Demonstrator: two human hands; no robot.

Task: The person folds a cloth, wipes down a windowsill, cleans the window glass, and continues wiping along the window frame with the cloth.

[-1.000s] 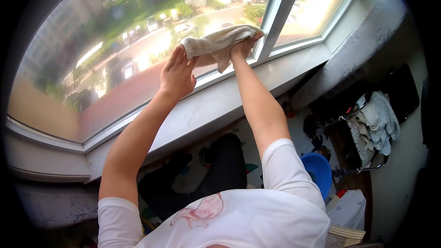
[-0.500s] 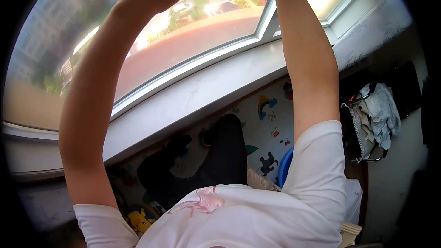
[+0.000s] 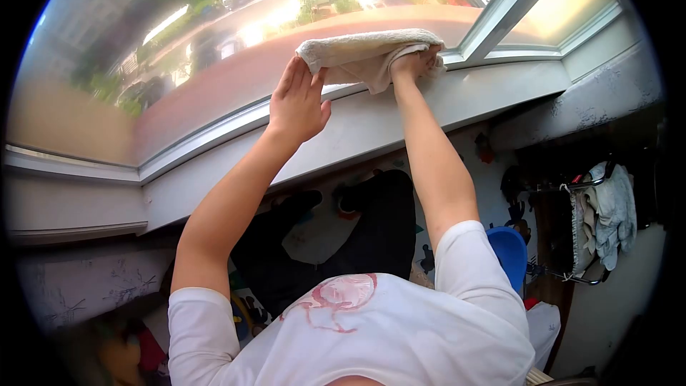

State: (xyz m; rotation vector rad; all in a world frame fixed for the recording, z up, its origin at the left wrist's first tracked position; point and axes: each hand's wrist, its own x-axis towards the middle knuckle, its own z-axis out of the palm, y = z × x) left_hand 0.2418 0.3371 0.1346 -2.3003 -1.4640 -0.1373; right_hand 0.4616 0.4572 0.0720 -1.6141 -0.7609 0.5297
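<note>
A folded white towel (image 3: 357, 57) lies against the lower part of the window glass (image 3: 236, 78), just above the frame. My right hand (image 3: 416, 66) grips its right end, with a fold of cloth wrapped over the fingers. At the towel's left end is my left hand (image 3: 296, 104), its fingers stretched out and the fingertips touching the cloth's edge. The thumb of that hand stands apart. Some fingertips of both hands are partly hidden by the towel.
Below the window runs a white sill (image 3: 343, 125). A window post (image 3: 507, 14) rises to the right. A blue plastic tub (image 3: 509, 254) stands by my right sleeve. Farther right, clothes (image 3: 607, 207) hang over a metal-framed rack. Parked cars show outside.
Both hands and the towel have come down from the top of the view to the bottom of the pane. The camera view has shifted, showing more of the window.
</note>
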